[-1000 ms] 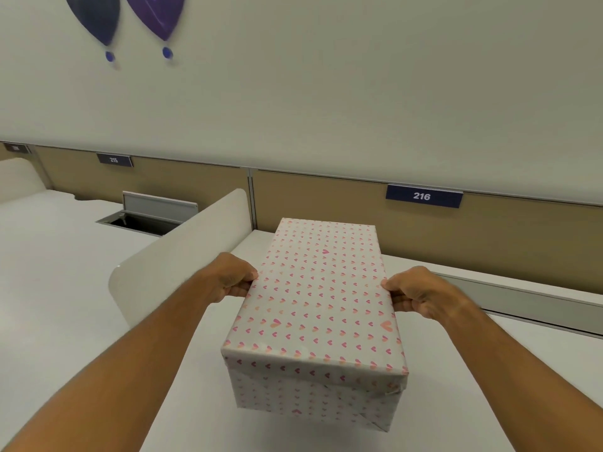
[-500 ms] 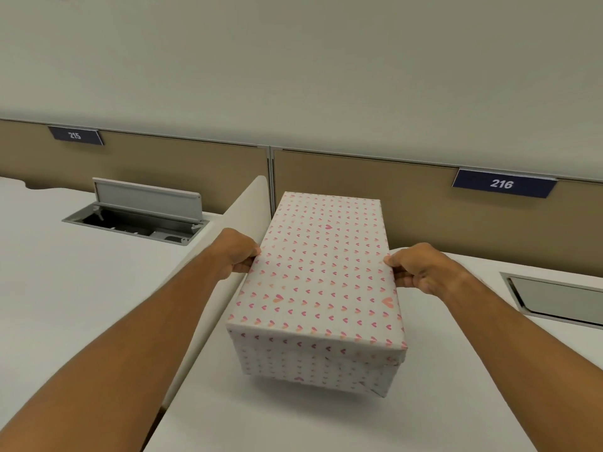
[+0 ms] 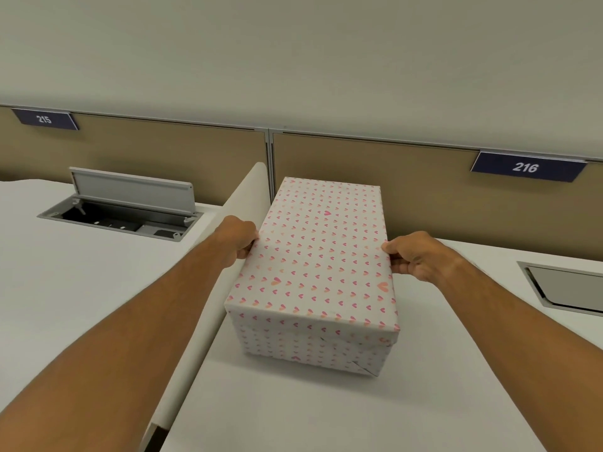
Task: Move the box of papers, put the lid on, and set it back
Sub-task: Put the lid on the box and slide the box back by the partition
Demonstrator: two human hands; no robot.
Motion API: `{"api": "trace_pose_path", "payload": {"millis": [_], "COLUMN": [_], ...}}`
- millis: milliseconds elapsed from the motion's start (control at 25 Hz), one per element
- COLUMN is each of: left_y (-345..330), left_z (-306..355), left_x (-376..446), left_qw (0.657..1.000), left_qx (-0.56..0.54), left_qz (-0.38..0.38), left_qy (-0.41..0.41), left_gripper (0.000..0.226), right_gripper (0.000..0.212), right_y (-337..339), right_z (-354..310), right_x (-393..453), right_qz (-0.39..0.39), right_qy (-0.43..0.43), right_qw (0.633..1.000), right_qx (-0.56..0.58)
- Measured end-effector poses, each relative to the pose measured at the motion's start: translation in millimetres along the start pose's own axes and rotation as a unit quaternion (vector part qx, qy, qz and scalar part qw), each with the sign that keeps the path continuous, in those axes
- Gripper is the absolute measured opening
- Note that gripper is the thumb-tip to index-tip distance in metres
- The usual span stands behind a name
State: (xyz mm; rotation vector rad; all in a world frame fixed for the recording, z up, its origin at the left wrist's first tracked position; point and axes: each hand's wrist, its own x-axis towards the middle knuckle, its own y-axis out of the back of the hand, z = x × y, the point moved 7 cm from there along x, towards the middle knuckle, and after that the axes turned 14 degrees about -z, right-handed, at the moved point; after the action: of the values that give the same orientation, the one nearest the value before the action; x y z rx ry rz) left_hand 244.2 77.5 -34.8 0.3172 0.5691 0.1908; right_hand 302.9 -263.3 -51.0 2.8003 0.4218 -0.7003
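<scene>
A white box patterned with small pink hearts stands on the white desk, its matching lid fitted on top. My left hand grips the lid's left edge and my right hand grips its right edge, thumbs on top. The box's bottom looks to be resting on the desk, close to the low divider on its left. The papers inside are hidden by the lid.
A white rounded divider runs between the two desks just left of the box. An open cable hatch sits in the left desk, a closed one at the right. Tan back panels carry the labels 215 and 216.
Held by both hands, the box has come down from above the desk to its surface beside the divider. My view has swung left and downward.
</scene>
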Motion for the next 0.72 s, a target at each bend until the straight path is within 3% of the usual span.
{"api": "trace_pose_path", "payload": {"millis": [560,720], "left_y": [7.0,8.6], "left_z": [3.1,2.6], "left_x": [4.7,3.8], "left_qw": [0.999,0.998], "left_qx": [0.04,0.045], "left_qz": [0.025,0.038], "left_qy": [0.011,0.011], "left_gripper": [0.021,0.024], "right_gripper": [0.008,0.016], "right_y": [-9.7,-12.3], "right_z": [-2.0,-1.4], "right_x": [9.2,7.7], "right_qz": [0.009,0.008], "right_qy": [0.013,0.012], "right_qw": [1.0,1.0], "right_qx": [-0.008,-0.001]}}
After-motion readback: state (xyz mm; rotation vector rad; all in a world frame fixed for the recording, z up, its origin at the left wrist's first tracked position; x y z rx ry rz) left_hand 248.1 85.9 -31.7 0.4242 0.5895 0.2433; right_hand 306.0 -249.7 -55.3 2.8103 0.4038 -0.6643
